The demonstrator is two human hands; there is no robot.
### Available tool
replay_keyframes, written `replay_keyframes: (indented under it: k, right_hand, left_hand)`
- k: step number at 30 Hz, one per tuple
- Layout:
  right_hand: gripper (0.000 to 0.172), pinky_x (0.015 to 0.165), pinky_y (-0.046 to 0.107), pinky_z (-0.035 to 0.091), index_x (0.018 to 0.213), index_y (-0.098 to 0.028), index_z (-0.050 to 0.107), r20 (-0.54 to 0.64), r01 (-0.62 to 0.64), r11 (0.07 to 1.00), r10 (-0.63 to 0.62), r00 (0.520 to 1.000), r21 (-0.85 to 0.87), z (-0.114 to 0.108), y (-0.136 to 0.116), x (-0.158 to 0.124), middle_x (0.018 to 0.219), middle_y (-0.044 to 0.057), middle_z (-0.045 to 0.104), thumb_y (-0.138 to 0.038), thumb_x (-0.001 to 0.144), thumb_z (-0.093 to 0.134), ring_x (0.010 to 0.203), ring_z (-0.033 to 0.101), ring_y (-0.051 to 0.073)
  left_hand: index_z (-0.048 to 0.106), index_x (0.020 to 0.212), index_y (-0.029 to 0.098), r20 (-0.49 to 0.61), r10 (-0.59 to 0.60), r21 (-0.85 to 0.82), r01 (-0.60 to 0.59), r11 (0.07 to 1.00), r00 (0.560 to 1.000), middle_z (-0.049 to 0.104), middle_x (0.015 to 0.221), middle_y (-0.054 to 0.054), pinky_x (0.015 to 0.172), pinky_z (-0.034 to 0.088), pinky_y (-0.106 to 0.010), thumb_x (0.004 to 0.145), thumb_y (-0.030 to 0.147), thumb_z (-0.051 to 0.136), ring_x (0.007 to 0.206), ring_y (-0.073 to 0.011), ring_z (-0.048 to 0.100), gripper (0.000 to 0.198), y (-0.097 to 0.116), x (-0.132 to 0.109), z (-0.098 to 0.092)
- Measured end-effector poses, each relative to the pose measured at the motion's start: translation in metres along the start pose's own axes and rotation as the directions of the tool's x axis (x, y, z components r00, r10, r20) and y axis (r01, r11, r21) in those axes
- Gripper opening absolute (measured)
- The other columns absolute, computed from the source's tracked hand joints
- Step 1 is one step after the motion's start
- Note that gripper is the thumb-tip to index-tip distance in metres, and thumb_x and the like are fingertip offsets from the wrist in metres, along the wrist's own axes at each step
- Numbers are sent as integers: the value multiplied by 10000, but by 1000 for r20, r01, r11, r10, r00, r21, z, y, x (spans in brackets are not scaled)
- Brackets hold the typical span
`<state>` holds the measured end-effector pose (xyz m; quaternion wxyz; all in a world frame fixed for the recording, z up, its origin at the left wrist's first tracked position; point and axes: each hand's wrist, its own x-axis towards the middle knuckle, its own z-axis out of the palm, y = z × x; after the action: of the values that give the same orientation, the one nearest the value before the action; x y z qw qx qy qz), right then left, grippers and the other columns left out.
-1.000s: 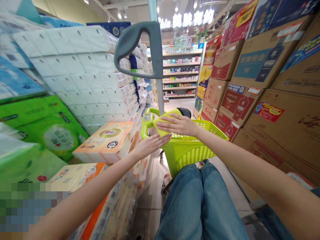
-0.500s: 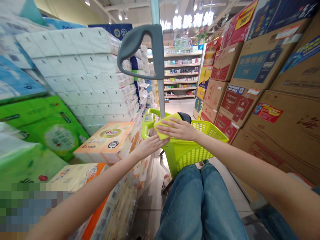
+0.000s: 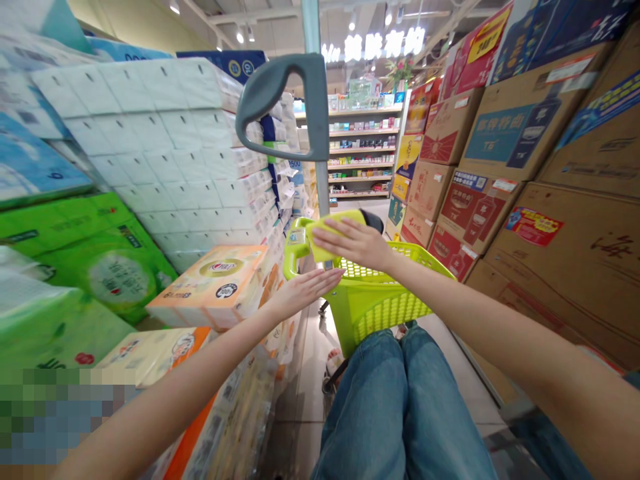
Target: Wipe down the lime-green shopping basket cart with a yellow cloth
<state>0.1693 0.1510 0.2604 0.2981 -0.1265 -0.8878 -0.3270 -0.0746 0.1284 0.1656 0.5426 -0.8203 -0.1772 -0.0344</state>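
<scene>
Left edge: green tissue packs, stacked against white wrapped toilet-roll bales; they look piled this high as aisle display stock. Nearer you, a cream-and-orange tissue pack sits just below your left hand.

Left hand: grip spread flat, fingers extended, palm angled up, holding nothing, just beside the yellow pad. Whether that pad is cloth or sponge, you cannot tell from this view.

Centre: a grey trolley handle on an upright pole, behind the pad. The pad lies tilted at the near corner of a lime-green shopping basket, under your right hand. Right hand: fingers spread over the pad, apparently pressing it to keep it from sliding; whether your thumb pinches from beneath, you cannot tell.

Basket contents: only a dark object at the far rim, unidentified.

Below: your jeans, close behind the basket.

Right edge: printed cardboard cartons, stacked high along the aisle.
</scene>
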Motion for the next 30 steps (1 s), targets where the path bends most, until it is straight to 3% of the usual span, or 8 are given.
replay_keyframes:
  k: [4,9,12,15,18,21,24,30]
  right_hand:
    - [665,1206,300,351,1539,-384,246,78,100,993,-104,991,54,7,-9,-20,1529,-91,438,-126,976,489,1432,377,100]
    - [660,1245,398,271,1561,-371,134,-53,-3,999,0,999,-54,-25,42,37,1582,-86,352,-104,1007,374,1481,265,143]
    - [636,1244,426,260,1563,-360,119,-154,-46,994,30,988,-104,-33,54,57,1587,-87,350,-100,1020,323,1484,252,153]
    - [618,1236,392,284,1569,-305,154,-146,-20,988,-3,989,-156,-19,33,36,1568,-49,393,-103,1018,347,1476,279,152]
    - [582,1220,325,321,1550,-273,263,-43,105,980,-113,993,-169,3,3,-2,1536,-38,440,-135,1007,420,1450,347,139]
    - [561,1207,314,348,1529,-303,311,59,176,976,-170,984,-126,11,-7,-19,1533,-64,439,-153,1004,440,1430,387,127]
    - [583,1228,344,319,1537,-357,268,96,79,994,-72,993,-75,-3,10,1,1556,-89,395,-140,1010,395,1458,326,120]
    - [563,1265,390,212,1548,-398,203,-112,-153,988,154,982,13,-23,41,47,1574,-119,359,-177,1039,300,1494,205,123]
  left_hand:
    - [382,1497,175,-10,3,-29,-3,1000,1000,262,1626,-22,1222,288,-291,905,37,410,1476,-126,295,609,-1,1,-1]
    - [313,1531,177,19,-1,55,0,998,1000,179,1652,2,1225,260,-249,923,72,393,1506,-110,185,623,0,0,-3]
    - [297,1538,170,23,8,66,-9,998,1000,159,1657,-7,1232,249,-259,910,67,399,1510,-117,173,644,0,0,-2]
    - [306,1534,175,13,-4,42,3,999,1000,142,1660,-11,1241,221,-264,903,72,419,1513,-119,164,650,1,-1,0]
    - [337,1520,173,-11,-11,-12,11,1000,1000,150,1658,-27,1238,226,-279,895,73,454,1517,-131,152,644,1,-1,2]
    - [372,1502,178,-28,-15,-48,13,999,999,178,1653,-27,1226,251,-280,883,48,460,1517,-129,158,639,1,0,1]
    - [359,1509,179,-2,-21,-35,21,999,1000,160,1657,-12,1225,246,-262,905,54,431,1513,-119,168,621,-1,0,-3]
    - [322,1529,175,31,-16,-72,18,997,999,128,1661,-10,1236,218,-247,895,53,438,1518,-110,123,656,-3,1,-9]
